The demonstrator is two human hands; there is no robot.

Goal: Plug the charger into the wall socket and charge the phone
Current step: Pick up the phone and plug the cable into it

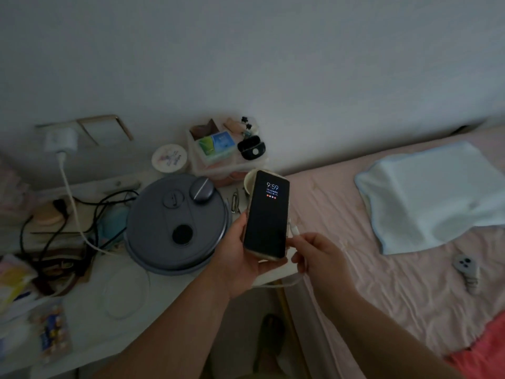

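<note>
My left hand (237, 258) holds a phone (266, 217) upright above the table's right edge; its dark screen shows 9:59. My right hand (314, 254) pinches the white cable's plug end (293, 231) just beside the phone's lower right side. A white charger (60, 139) sits in the wall socket at the left. Its white cable (71, 203) hangs down across the table and loops below both hands.
A round grey appliance (176, 225) fills the white table's (114, 335) middle. Black cables (54, 236) tangle at the left. A box of small items (226, 149) and a round tub (169, 158) stand by the wall. At the right lies a pink bed (382, 269) with a pale blue pillow (434, 195).
</note>
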